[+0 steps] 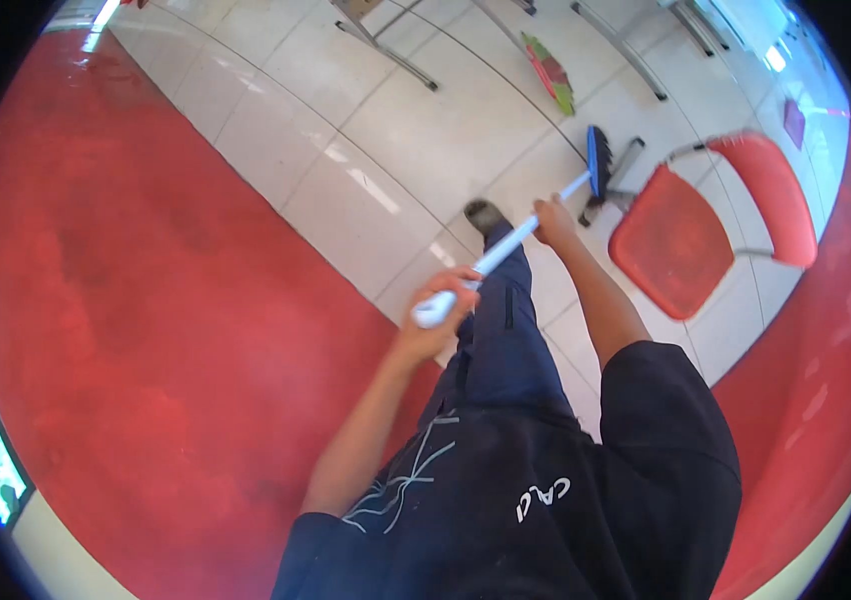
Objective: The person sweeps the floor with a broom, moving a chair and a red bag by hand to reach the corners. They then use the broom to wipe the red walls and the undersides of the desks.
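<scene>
A broom with a white handle [506, 245] and a blue brush head [599, 160] reaches from my hands down to the white tiled floor. My left hand [443, 300] is closed around the top end of the handle. My right hand [553, 220] grips the handle lower down, close to the brush head. The brush head rests on the tiles next to the leg of a red chair [676, 240]. My dark trousers and one shoe [487, 214] show below the handle.
The red chair with a metal frame stands just right of the broom. A red and green flat object [549, 72] lies on the tiles farther off. Metal table legs [386, 45] stand beyond. A red floor area [146, 300] lies on the left.
</scene>
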A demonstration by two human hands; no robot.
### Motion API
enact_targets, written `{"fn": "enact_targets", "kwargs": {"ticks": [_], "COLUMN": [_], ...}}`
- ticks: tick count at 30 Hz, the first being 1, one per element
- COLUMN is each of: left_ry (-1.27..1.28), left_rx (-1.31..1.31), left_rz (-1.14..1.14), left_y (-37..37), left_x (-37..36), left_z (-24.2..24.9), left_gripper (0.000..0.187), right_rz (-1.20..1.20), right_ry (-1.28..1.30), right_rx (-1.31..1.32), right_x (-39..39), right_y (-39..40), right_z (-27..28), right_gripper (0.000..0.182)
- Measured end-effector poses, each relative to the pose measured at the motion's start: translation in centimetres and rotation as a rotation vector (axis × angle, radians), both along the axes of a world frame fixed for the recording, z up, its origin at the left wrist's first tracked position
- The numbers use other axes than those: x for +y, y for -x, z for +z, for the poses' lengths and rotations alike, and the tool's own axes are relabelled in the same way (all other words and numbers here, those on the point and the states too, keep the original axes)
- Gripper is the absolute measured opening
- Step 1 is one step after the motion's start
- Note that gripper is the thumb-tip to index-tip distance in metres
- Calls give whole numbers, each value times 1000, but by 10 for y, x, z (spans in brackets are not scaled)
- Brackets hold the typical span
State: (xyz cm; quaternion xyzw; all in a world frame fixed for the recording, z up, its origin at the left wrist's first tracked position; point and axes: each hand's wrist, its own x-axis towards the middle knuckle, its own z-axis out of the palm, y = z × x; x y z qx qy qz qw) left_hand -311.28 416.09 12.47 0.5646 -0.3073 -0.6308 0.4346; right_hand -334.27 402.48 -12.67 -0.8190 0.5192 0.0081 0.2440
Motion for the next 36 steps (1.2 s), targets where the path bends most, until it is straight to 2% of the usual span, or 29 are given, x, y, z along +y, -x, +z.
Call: {"fn": "enact_targets", "kwargs": {"ticks": [2, 3, 4, 6, 7, 8, 9, 12, 14, 15, 16, 17, 20, 22, 23, 25, 26, 27, 28, 29, 32, 34, 35, 36], "left_ry": [-27, 216, 213, 267, 226, 183, 148, 202, 345, 315, 300, 322, 483, 466, 319, 230, 279, 300, 311, 368, 495, 468, 463, 404], "left_rx": [-14, -263, -354, -543, -598, -659, -730, -690, -414, -247, -199, -192, -228, -403, -300, -215, -235, -179, -124, -214, -128, 51, 35, 205], "left_rz": [-9, -70, -129, -248, -282, -312, -345, -228, 168, 446, 551, 556, 480, 508, 569, 658, 697, 708, 728, 753, 730, 753, 701, 831], "left_y": [14, 12, 0, -37, -35, -33, -35, -60, -83, -85, -95, -104, -114, -100, -87, -68, -62, -59, -57, -61, -96, -115, -131, -129], "left_x": [-40, -65, -73, -88, -94, -102, -111, -135, -133, -144, -152, -159, -183, -214, -222, -239, -242, -243, -242, -235, -204, -197, -201, -212], "left_z": [9, 28, 50, 88, 99, 107, 117, 156, 169, 181, 178, 160, 54, -6, -32, -78, -95, -97, -98, -107, -83, -71, -77, -87], "left_gripper": [16, 21, 23, 27, 28, 30, 31, 33, 34, 35, 34, 32, 23, 19, 18, 17, 17, 17, 16, 18, 30, 34, 32, 25], "right_rz": [93, 131, 27, -34, 197, 292, 382, 158, 200, 228, 268, 314, 513, 602, 586, 610, 657, 721, 685, 637, 476, 384, 358, 327], "right_ry": [89, 110, 52, 4, -172, -277, -272, -352, -372, -349, -329, -258, -83, -29, -38, -57, -75, -103, -94, -102, -53, -23, 9, 35], "right_rx": [-179, -266, -570, -771, -825, -830, -875, -859, -647, -590, -537, -422, -229, -67, 15, 107, 119, 139, 135, 139, 115, 145, 163, 178], "right_x": [-30, -33, -29, -23, -30, -35, -41, -58, -94, -116, -139, -165, -273, -342, -361, -393, -401, -403, -398, -385, -348, -346, -353, -357], "right_y": [-27, -37, -80, -171, -205, -238, -263, -293, -283, -274, -269, -269, -275, -286, -288, -291, -290, -295, -307, -306, -295, -291, -287, -279], "right_z": [-22, -29, -25, -14, -7, 1, 11, 79, 116, 124, 123, 111, 47, -15, -23, -37, -46, -54, -55, -54, -21, -11, -20, -25], "right_gripper": [15, 14, 13, 17, 15, 11, 9, 8, 9, 10, 10, 11, 12, 15, 16, 19, 19, 20, 19, 19, 20, 17, 17, 17]}}
